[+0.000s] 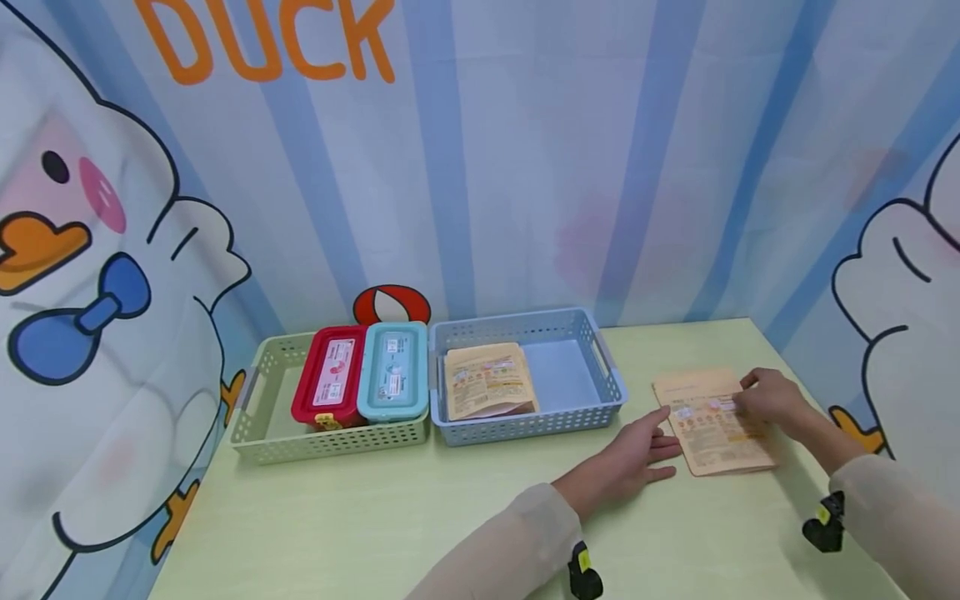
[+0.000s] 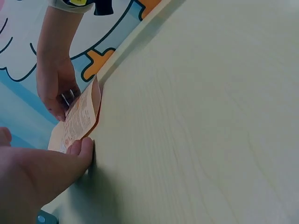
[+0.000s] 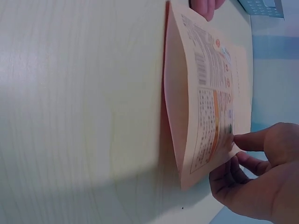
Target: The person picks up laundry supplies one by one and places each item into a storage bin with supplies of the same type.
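Note:
A flat orange-tan paper pouch (image 1: 716, 429) with printed text lies at the right side of the table. Its right edge is pinched by my right hand (image 1: 776, 400), thumb on top and a finger beneath, as the right wrist view shows. The pouch's near end gapes slightly in the right wrist view (image 3: 205, 98). At the left edge, my left hand (image 1: 630, 458) has its fingers extended, with the thumb (image 1: 660, 414) near the upper left edge. Whether the left fingertips touch the pouch I cannot tell.
Left of the hands, a blue basket (image 1: 517, 431) holds similar tan pouches (image 1: 487, 383). Beside it, a green basket (image 1: 262, 450) contains a red-lidded box (image 1: 330, 375) and a teal-lidded box (image 1: 393, 371). A duck-printed curtain (image 1: 525, 167) hangs behind the pale table (image 1: 337, 525).

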A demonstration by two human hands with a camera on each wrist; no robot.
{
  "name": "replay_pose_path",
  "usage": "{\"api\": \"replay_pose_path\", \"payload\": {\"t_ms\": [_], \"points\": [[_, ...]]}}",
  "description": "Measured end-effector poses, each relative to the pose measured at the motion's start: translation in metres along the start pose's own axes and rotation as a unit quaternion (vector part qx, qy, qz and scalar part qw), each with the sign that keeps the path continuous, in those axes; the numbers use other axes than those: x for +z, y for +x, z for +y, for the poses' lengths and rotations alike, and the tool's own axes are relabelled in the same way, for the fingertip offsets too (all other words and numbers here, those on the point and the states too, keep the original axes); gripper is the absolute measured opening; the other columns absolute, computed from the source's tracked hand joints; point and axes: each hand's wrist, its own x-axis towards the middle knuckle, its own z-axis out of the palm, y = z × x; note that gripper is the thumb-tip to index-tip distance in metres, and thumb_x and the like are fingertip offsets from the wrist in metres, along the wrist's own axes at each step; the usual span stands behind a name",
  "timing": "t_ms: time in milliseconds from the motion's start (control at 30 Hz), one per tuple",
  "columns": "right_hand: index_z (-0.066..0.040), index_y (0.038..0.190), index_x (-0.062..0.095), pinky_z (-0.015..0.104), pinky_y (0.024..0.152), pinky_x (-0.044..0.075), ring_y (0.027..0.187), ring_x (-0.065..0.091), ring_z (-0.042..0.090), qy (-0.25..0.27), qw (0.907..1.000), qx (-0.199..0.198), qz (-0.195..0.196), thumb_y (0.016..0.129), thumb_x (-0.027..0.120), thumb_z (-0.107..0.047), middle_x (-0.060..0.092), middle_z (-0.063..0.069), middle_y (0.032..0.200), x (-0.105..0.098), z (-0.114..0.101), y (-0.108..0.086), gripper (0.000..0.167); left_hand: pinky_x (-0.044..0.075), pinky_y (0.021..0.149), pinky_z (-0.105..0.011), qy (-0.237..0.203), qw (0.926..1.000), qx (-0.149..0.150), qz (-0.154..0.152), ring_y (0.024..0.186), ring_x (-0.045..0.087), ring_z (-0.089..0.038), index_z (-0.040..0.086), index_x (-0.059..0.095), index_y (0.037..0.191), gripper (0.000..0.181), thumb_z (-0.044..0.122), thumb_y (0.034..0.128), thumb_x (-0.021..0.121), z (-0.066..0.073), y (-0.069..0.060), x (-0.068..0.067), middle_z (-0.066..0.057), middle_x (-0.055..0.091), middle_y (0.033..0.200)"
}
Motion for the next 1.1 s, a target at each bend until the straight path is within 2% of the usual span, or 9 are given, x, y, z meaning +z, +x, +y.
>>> {"api": "replay_pose_path", "payload": {"t_ms": [100, 233, 367, 533, 767, 933, 1100], "points": [[0.020, 0.127, 0.044, 0.040, 0.060, 0.048, 0.070, 0.052, 0.027, 0.028, 0.9992, -0.022, -0.019, 0.106, 0.050, -0.009, 0.057, 0.021, 0.090, 0.000, 0.001, 0.000, 0.036, 0.051, 0.105, -0.058, -0.006, 0.9994, 0.003, 0.034, 0.116, 0.069, -0.038, -0.016, 0.050, 0.138, 0.071, 0.042, 0.1012, 0.068, 0.000, -0.001, 0.002, -0.020, 0.066, 0.114], [0.017, 0.125, 0.045, 0.038, 0.056, 0.045, 0.059, 0.046, 0.018, 0.062, 0.9960, -0.053, -0.036, 0.111, 0.046, -0.011, 0.055, 0.008, 0.076, -0.002, -0.003, -0.004, 0.031, 0.057, 0.099, -0.054, 0.012, 0.9981, 0.004, 0.060, 0.106, 0.073, -0.035, -0.009, 0.055, 0.132, 0.063, 0.042, 0.0988, 0.070, 0.000, -0.002, 0.005, -0.018, 0.070, 0.106], [0.014, 0.122, 0.048, 0.037, 0.057, 0.045, 0.060, 0.046, 0.018, 0.067, 0.9934, -0.083, -0.041, 0.112, 0.046, -0.013, 0.056, 0.009, 0.082, -0.006, -0.010, -0.007, 0.029, 0.060, 0.094, -0.049, 0.056, 0.9966, 0.014, 0.059, 0.100, 0.076, -0.031, 0.002, 0.063, 0.126, 0.048, 0.041, 0.0997, 0.070, 0.002, -0.002, 0.005, -0.013, 0.072, 0.102], [0.013, 0.122, 0.050, 0.038, 0.060, 0.049, 0.067, 0.051, 0.021, 0.062, 0.9907, -0.116, -0.034, 0.112, 0.046, -0.014, 0.059, 0.015, 0.095, -0.010, -0.018, -0.007, 0.029, 0.061, 0.090, -0.046, 0.105, 0.9932, 0.026, 0.041, 0.097, 0.075, -0.028, 0.009, 0.065, 0.116, 0.030, 0.036, 0.1028, 0.068, 0.003, -0.003, 0.004, -0.011, 0.072, 0.099], [0.010, 0.120, 0.054, 0.038, 0.059, 0.049, 0.067, 0.053, 0.020, 0.042, 0.9870, -0.155, 0.003, 0.112, 0.050, -0.016, 0.061, 0.015, 0.097, -0.014, -0.033, -0.010, 0.027, 0.064, 0.080, -0.038, 0.106, 0.9920, 0.057, 0.038, 0.093, 0.078, -0.031, 0.011, 0.056, 0.111, 0.011, 0.020, 0.1076, 0.062, 0.000, -0.004, 0.005, -0.011, 0.071, 0.093], [0.008, 0.119, 0.054, 0.036, 0.061, 0.048, 0.070, 0.054, 0.021, 0.042, 0.9869, -0.155, 0.012, 0.112, 0.050, -0.017, 0.063, 0.016, 0.097, -0.021, -0.039, -0.014, 0.026, 0.064, 0.078, -0.044, 0.129, 0.9868, 0.085, 0.047, 0.094, 0.077, -0.036, 0.013, 0.053, 0.113, 0.013, 0.021, 0.1079, 0.062, 0.002, -0.008, 0.011, -0.008, 0.068, 0.098], [0.006, 0.118, 0.056, 0.032, 0.067, 0.046, 0.082, 0.055, 0.018, 0.035, 0.9878, -0.149, 0.030, 0.112, 0.050, -0.018, 0.065, 0.017, 0.104, -0.026, -0.040, -0.014, 0.026, 0.061, 0.084, -0.054, 0.153, 0.9814, 0.106, 0.049, 0.096, 0.074, -0.037, 0.012, 0.054, 0.110, 0.015, 0.022, 0.1078, 0.064, 0.008, -0.017, 0.018, -0.008, 0.067, 0.101]]}}
